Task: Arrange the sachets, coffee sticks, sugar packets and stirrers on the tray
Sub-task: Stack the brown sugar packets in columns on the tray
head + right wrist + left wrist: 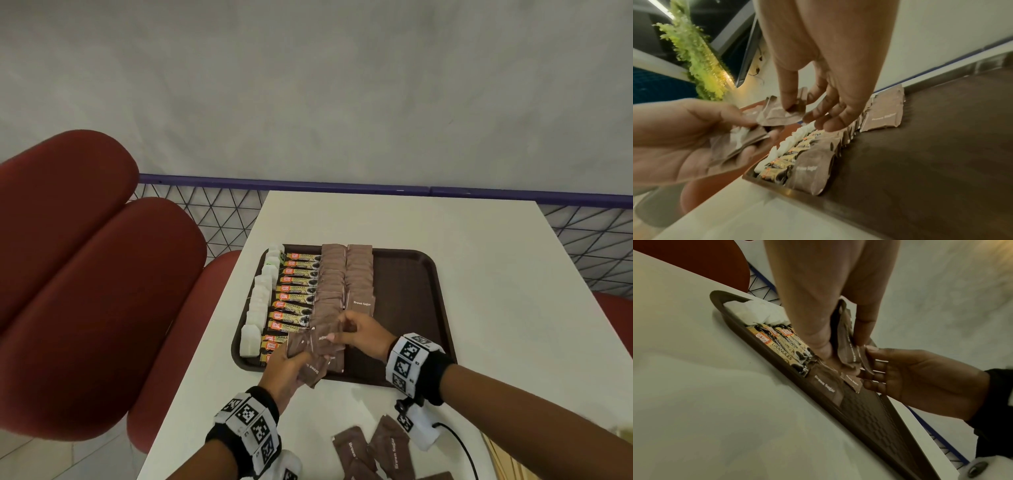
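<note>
A brown tray [404, 308] holds a column of white sachets [260, 301], a column of coffee sticks [294, 294] and two rows of brown sugar packets [346, 277]. Over the tray's near left corner my left hand [296, 361] grips a fanned bunch of brown sugar packets [311, 371]. My right hand [337, 334] pinches the top packet [325, 340] of that bunch between thumb and finger. In the right wrist view the pinched packet [781, 115] lies across the bunch [735, 142]. The left wrist view shows the bunch [844, 344] upright, with right fingertips [869, 350] touching it.
Several loose brown sugar packets [373, 448] lie on the white table [479, 257] near its front edge, beside a black cable [459, 442]. The tray's right half is bare. Red seat cushions [85, 274] stand to the left, and a mesh railing [222, 212] runs behind the table.
</note>
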Motion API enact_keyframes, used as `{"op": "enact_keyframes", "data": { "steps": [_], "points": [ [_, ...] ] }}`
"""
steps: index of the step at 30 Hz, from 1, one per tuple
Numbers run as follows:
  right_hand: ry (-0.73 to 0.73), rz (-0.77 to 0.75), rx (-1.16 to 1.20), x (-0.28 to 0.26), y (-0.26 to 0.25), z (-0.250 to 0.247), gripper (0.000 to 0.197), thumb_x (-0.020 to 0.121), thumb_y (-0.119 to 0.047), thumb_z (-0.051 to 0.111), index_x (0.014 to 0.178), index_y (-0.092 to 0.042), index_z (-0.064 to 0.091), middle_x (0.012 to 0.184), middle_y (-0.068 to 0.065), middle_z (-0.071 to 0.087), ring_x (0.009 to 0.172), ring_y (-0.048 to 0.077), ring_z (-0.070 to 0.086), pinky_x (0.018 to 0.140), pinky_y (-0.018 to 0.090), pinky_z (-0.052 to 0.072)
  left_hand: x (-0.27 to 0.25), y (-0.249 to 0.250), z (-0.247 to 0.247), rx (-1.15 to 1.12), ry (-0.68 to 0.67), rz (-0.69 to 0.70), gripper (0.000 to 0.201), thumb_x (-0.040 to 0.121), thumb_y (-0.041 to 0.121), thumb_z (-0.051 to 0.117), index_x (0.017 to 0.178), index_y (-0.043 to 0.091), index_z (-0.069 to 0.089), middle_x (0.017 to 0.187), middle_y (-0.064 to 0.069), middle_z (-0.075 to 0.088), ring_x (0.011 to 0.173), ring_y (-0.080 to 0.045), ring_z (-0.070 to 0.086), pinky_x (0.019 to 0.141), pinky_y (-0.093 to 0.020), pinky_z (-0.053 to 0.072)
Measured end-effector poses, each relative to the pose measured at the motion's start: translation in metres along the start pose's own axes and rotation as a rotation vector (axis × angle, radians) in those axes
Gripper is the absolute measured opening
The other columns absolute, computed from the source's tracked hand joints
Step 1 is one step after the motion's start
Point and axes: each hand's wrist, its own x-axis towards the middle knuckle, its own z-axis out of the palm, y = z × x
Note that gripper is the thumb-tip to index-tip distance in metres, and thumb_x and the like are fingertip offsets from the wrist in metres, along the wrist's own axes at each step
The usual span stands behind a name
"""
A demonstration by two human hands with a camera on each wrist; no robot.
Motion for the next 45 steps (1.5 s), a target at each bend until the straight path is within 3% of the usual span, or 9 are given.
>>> {"op": "enact_keyframes", "data": {
  "steps": [5,7,14,17,25,28,32,37,45],
  "points": [
    [0.182,0.098,0.174,0.000,-0.005,-0.020,0.027,0.085,0.008,0.055,0.076,-0.013,0.040,0.081,0.009,0.056,0.063,0.012,0.060,0.047,0.017,0.049,-0.003,0.000,-0.007,-0.055,-0.012,0.010,0.031,0.087,-0.010,0.048,0.111,0.008,0.059,0.091,-0.016,0.063,0.091,-0.030,0.063,0.079,-0.041,0.052],
    [0.260,0.106,0.085,0.001,-0.003,-0.031,0.026,0.084,0.005,0.056,0.077,-0.014,0.040,0.082,0.012,0.058,0.057,0.014,0.061,0.047,0.022,0.047,-0.003,0.000,-0.009,-0.065,-0.006,0.010,0.032,0.087,-0.009,0.050,0.114,0.006,0.058,0.092,-0.016,0.063,0.091,-0.030,0.063,0.081,-0.042,0.051],
    [0.466,0.153,-0.415,-0.001,0.003,-0.067,0.008,0.078,-0.012,0.068,0.079,-0.019,0.065,0.086,0.004,0.059,0.092,0.023,0.053,0.084,0.032,0.044,-0.001,-0.002,-0.013,-0.113,-0.014,-0.006,0.035,0.084,-0.011,0.051,0.116,0.004,0.057,0.092,-0.017,0.060,0.087,-0.028,0.061,0.082,-0.041,0.049],
    [0.487,0.182,-0.539,0.003,0.008,-0.069,0.009,0.080,-0.017,0.067,0.086,-0.021,0.072,0.096,0.005,0.063,0.101,0.025,0.049,0.090,0.032,0.039,0.001,-0.003,-0.014,-0.113,-0.007,-0.011,0.035,0.085,-0.011,0.050,0.115,0.005,0.057,0.092,-0.017,0.059,0.089,-0.029,0.060,0.081,-0.041,0.049],
    [0.334,0.190,-0.471,0.015,-0.001,-0.054,0.013,0.084,-0.004,0.059,0.094,-0.012,0.060,0.090,0.004,0.058,0.087,0.023,0.058,0.081,0.033,0.048,0.004,-0.001,-0.014,-0.160,0.000,-0.029,0.032,0.089,-0.012,0.037,0.110,0.001,0.057,0.095,-0.021,0.059,0.091,-0.030,0.061,0.086,-0.042,0.052],
    [0.349,0.222,-0.441,0.024,0.000,-0.048,0.017,0.081,-0.001,0.058,0.081,-0.017,0.051,0.089,0.006,0.059,0.082,0.023,0.059,0.080,0.037,0.052,0.005,0.000,-0.015,-0.146,0.046,-0.033,0.030,0.088,-0.012,0.044,0.112,-0.001,0.058,0.104,-0.025,0.062,0.100,-0.034,0.061,0.087,-0.044,0.053],
    [0.353,0.240,-0.492,0.034,0.005,-0.040,0.028,0.081,-0.005,0.057,0.070,-0.027,0.044,0.097,0.011,0.062,0.086,0.027,0.060,0.080,0.037,0.051,0.004,0.001,-0.016,-0.082,0.130,-0.040,0.028,0.088,-0.006,0.053,0.114,0.002,0.058,0.113,-0.019,0.065,0.105,-0.031,0.061,0.072,-0.037,0.057],
    [0.364,0.222,-0.650,0.044,0.013,-0.034,0.014,0.084,-0.009,0.058,0.095,-0.016,0.053,0.106,0.017,0.059,0.102,0.031,0.053,0.087,0.035,0.047,0.003,0.002,-0.019,-0.030,0.175,-0.039,0.025,0.086,0.002,0.060,0.111,0.006,0.059,0.110,-0.017,0.066,0.099,-0.030,0.064,0.071,-0.038,0.058],
    [0.455,0.095,-1.053,0.042,0.022,-0.034,0.045,0.083,-0.025,0.064,0.121,-0.010,0.044,0.125,0.010,0.045,0.116,0.026,0.040,0.096,0.031,0.037,0.002,0.004,-0.019,-0.022,0.162,-0.035,0.018,0.087,0.003,0.059,0.105,0.006,0.061,0.100,-0.016,0.067,0.093,-0.029,0.065,0.073,-0.039,0.057]
  ]
}}
